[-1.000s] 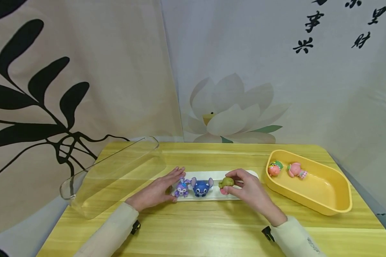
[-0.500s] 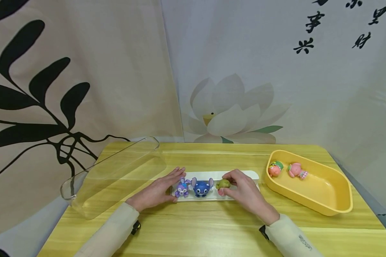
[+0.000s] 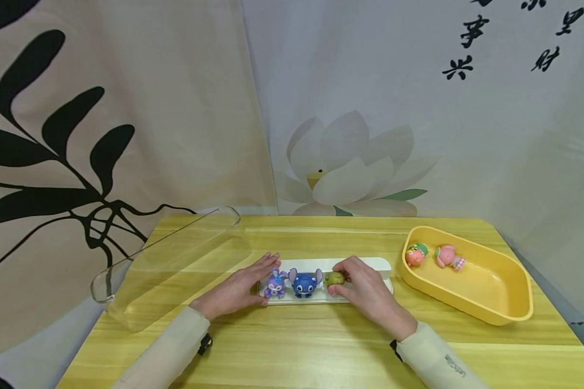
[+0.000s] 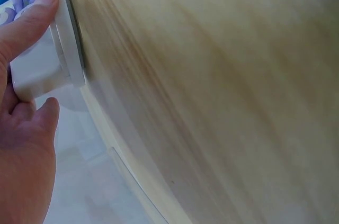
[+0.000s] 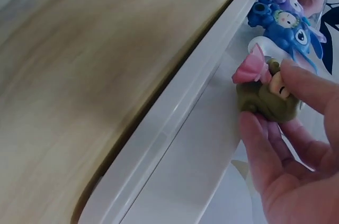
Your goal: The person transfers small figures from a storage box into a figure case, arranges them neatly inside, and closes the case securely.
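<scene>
A white stepped stand lies across the middle of the table. My left hand holds its left end; in the left wrist view the thumb lies on the front rim. Beside that hand sit a purple rabbit-like figurine and a blue big-eared figurine, both upright. My right hand pinches a small figurine with olive-green hair and a pink skirt-like part, just right of the blue one. Whether its base touches the stand is hard to tell.
A yellow tray at the right holds a pink-and-green figurine and a pink figurine. At the left, a long clear plastic cover lies aslant, reaching past the table's left edge. A printed curtain hangs behind the table.
My right hand has slid the green-haired figurine leftward along the stand, closer to the blue figurine. The left hand stays at the stand's left end.
</scene>
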Tool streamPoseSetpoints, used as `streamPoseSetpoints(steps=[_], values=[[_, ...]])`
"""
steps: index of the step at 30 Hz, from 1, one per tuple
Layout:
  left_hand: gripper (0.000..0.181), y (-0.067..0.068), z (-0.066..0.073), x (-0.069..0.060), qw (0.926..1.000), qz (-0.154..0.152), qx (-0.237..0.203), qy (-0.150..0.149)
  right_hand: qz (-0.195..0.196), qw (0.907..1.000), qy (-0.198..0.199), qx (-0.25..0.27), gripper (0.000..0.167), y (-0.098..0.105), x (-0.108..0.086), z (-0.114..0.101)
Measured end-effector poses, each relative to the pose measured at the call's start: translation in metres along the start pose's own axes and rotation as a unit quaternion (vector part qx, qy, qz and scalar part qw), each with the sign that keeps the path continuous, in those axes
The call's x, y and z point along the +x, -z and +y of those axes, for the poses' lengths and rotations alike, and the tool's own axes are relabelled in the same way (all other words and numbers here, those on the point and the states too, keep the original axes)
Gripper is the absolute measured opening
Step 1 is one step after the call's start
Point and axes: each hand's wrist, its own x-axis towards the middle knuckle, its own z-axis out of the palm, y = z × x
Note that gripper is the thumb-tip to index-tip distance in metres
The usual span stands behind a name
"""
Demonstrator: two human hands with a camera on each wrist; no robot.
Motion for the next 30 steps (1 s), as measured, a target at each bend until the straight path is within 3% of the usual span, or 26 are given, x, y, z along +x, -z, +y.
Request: streamPoseSetpoints(steps=[22,30], values=[[0.098,0.0018,-0.0018,0.0024,1.0000,0.003,0.001,-0.006,0.011,0.9973,0.037,-0.062,0.035,-0.0084,0.0016,0.0023],[0.098,-0.0004,-0.0020,0.0002,0.9999,0.004,-0.007,-0.007,-0.003,0.9975,0.025,-0.067,0.043,-0.0050,-0.0025,0.0011]])
